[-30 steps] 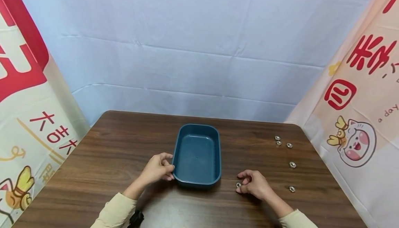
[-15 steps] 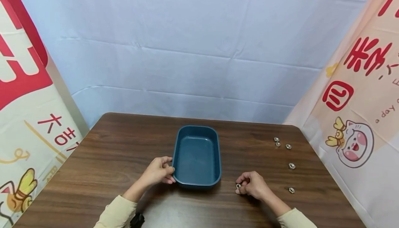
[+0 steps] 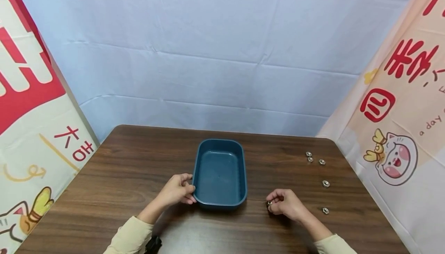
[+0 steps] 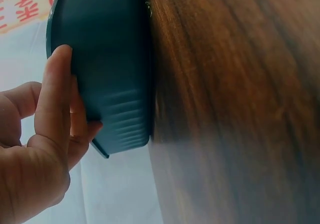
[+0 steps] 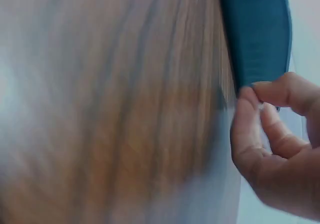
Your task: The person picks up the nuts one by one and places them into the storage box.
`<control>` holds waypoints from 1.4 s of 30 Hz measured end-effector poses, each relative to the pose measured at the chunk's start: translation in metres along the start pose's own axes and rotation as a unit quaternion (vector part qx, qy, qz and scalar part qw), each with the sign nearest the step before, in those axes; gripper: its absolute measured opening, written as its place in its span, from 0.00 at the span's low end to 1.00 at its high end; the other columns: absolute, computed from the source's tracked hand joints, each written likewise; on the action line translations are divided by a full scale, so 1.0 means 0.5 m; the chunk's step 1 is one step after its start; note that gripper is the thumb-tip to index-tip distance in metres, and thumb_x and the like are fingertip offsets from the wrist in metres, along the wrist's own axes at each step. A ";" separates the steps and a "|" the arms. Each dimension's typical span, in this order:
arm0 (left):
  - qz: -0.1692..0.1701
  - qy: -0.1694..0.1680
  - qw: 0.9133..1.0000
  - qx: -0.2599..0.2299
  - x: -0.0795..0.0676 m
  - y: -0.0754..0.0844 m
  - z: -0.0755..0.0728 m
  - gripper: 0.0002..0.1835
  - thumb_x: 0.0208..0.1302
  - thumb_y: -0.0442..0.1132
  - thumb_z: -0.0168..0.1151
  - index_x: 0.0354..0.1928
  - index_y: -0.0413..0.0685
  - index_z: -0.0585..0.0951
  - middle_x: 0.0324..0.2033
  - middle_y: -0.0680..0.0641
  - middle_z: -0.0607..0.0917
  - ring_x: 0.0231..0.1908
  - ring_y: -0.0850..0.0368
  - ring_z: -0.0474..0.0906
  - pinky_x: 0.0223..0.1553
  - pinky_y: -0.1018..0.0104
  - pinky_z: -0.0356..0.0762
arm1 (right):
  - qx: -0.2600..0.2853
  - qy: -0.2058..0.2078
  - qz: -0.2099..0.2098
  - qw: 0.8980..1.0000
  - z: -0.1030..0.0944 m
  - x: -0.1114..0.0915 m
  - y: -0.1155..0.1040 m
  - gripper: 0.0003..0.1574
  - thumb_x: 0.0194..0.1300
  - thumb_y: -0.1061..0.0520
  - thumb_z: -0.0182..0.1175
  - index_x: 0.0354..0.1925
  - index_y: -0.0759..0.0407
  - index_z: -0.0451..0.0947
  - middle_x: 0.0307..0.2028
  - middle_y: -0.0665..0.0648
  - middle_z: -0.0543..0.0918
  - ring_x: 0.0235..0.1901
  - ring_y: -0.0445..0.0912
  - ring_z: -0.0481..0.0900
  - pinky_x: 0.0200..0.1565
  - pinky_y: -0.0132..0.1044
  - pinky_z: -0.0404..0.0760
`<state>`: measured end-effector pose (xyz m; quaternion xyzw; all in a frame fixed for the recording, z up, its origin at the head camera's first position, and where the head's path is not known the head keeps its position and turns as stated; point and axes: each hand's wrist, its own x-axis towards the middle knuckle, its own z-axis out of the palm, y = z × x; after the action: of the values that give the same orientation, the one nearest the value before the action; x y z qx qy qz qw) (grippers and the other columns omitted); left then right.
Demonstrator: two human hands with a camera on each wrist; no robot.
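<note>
In the head view a blue rectangular plastic bin (image 3: 219, 204) stands on the table with its inside facing up. My left hand (image 3: 176, 190) holds its left rim near the front corner. The left wrist view shows a thumb (image 4: 57, 78) at the rim and other fingertips against the outer wall. To the right of the bin, my right hand (image 3: 286, 204) pinches a small metal nut (image 3: 269, 204) between thumb and fingers. That nut is mostly hidden by the fingertips in the right wrist view. Several more nuts (image 3: 325, 184) lie farther right.
The table (image 3: 146, 149) has a dark wood-grain top. Two nuts (image 3: 309, 157) lie close together near its back right, another nut (image 3: 325, 210) nearer the front. A pale cloth (image 3: 208, 53) hangs behind, with printed cloths (image 3: 389, 161) at the sides.
My right hand has closed its fingertips around the nut and shifted it slightly to the right. The left hand stays at the bin's rim, and the bin has not moved.
</note>
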<state>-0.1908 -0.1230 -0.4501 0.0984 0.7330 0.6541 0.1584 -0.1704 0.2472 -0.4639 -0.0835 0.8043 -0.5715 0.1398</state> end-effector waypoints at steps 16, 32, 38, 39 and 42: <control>-0.013 0.006 1.000 -0.025 0.002 0.001 -0.002 0.22 0.57 0.24 0.53 0.51 0.23 0.61 0.23 0.40 0.76 0.19 0.50 0.81 0.22 0.62 0.81 | 0.098 0.131 0.007 0.986 0.027 0.006 -0.001 0.22 0.46 0.76 0.59 0.44 0.81 0.73 0.29 0.60 0.79 0.27 0.41 0.75 0.27 0.28 0.76; -0.017 0.001 1.000 -0.016 -0.005 0.007 0.001 0.20 0.58 0.24 0.53 0.51 0.25 0.60 0.23 0.39 0.76 0.20 0.50 0.81 0.22 0.62 0.81 | 0.088 0.101 0.003 0.991 0.037 0.035 -0.043 0.24 0.46 0.72 0.64 0.44 0.80 0.74 0.32 0.61 0.82 0.30 0.43 0.78 0.33 0.32 0.79; -0.017 0.006 1.000 -0.016 -0.009 0.007 -0.001 0.22 0.59 0.25 0.55 0.52 0.25 0.60 0.23 0.39 0.76 0.20 0.49 0.81 0.22 0.60 0.81 | 0.093 0.102 -0.007 0.990 0.043 0.063 -0.064 0.23 0.47 0.72 0.64 0.45 0.80 0.74 0.33 0.60 0.81 0.32 0.44 0.78 0.35 0.32 0.78; -0.016 0.005 1.000 -0.016 -0.009 0.008 -0.001 0.22 0.59 0.25 0.55 0.52 0.25 0.60 0.23 0.39 0.76 0.20 0.49 0.81 0.22 0.60 0.81 | 0.094 0.098 -0.008 0.991 0.043 0.065 -0.067 0.23 0.47 0.72 0.64 0.44 0.80 0.74 0.33 0.61 0.82 0.32 0.45 0.79 0.35 0.33 0.79; -0.018 -0.001 1.000 -0.019 -0.007 0.009 0.001 0.22 0.59 0.25 0.54 0.52 0.25 0.59 0.24 0.39 0.77 0.20 0.49 0.81 0.22 0.60 0.82 | 0.090 0.090 -0.004 0.992 0.040 0.070 -0.079 0.22 0.48 0.73 0.63 0.44 0.80 0.74 0.35 0.63 0.82 0.32 0.46 0.80 0.35 0.34 0.80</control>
<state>-0.1878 -0.1233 -0.4455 0.0833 0.7219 0.6650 0.1725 -0.1979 0.2058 -0.4373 -0.0216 0.7588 -0.6471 0.0714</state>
